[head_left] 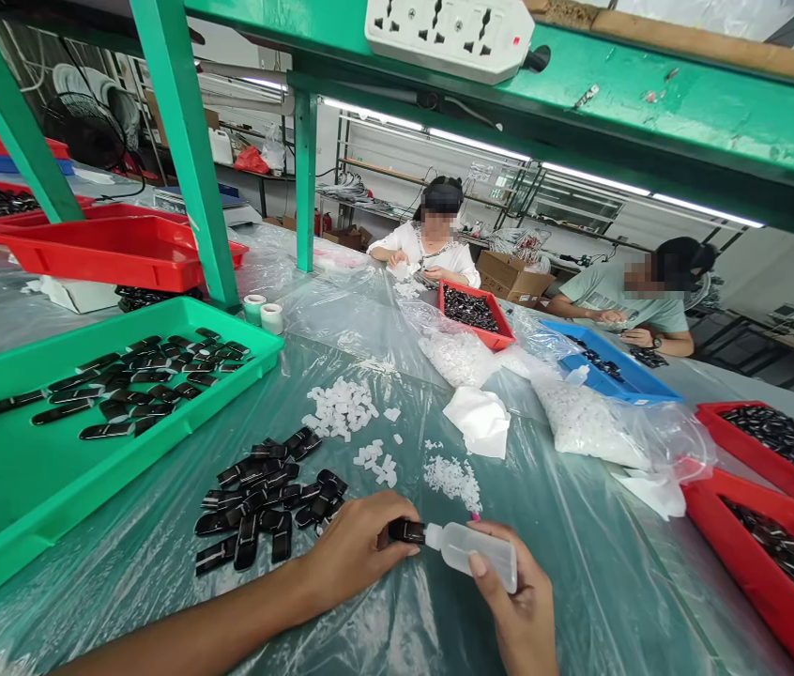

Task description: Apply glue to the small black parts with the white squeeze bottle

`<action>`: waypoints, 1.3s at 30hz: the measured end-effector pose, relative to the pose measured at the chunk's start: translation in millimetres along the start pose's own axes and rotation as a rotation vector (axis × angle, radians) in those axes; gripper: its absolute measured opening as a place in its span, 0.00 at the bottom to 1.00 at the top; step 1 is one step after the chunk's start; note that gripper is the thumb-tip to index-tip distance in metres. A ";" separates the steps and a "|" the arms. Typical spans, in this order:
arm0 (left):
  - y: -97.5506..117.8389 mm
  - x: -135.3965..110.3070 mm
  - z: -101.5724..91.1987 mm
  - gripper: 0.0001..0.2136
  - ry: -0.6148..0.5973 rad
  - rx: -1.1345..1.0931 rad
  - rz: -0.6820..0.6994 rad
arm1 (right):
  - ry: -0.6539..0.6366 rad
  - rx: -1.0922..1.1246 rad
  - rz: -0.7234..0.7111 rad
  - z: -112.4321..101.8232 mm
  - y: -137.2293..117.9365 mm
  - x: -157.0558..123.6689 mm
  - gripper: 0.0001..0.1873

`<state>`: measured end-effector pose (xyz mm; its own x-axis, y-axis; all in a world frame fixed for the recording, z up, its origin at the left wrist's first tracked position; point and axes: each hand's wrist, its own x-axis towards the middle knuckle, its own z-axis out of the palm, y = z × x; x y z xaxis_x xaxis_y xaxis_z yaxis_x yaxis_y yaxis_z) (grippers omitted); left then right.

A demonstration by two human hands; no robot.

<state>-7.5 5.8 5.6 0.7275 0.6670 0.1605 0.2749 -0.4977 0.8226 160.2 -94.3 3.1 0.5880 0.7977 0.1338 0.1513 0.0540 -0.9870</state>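
My left hand [355,549] pinches a small black plastic piece [405,531] near the table's front edge. My right hand [520,610] grips a small clear squeeze bottle [474,552] lying sideways, its white nozzle touching the black piece. Just left of my hands lies a loose pile of black pieces [267,498] on the plastic sheet. Small white parts [341,408] are scattered behind them. A green tray [9,479] at the left holds several more black pieces [136,380].
Clear bags of white parts [584,422] and a white cloth [481,420] lie mid-table. Red trays [703,507] of black pieces stand at the right, a blue tray [633,380] and a red tray [471,310] beyond. Two people sit working across the table. Green frame posts [186,150] rise at the left.
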 end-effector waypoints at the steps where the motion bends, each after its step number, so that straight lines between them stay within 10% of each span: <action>1: 0.5 0.0 0.1 0.07 0.008 -0.013 0.002 | -0.011 0.031 0.033 -0.7 0.9 0.9 0.16; 9: 6.0 2.1 -1.9 0.07 0.046 -0.218 -0.083 | -0.128 0.452 0.330 -0.5 3.1 8.7 0.20; 19: 5.1 1.7 -0.2 0.06 0.050 -0.328 -0.066 | -0.146 0.468 0.274 -10.1 8.4 16.5 0.21; 39: 7.1 0.7 -2.3 0.09 -0.044 -0.329 -0.013 | 0.100 -0.925 -0.064 -88.8 14.0 80.9 0.27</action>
<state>-6.5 4.0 12.8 0.7537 0.6440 0.1311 0.0714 -0.2785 0.9578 280.5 -82.3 8.1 0.6157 0.7521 0.2351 0.7335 -0.4381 -0.5196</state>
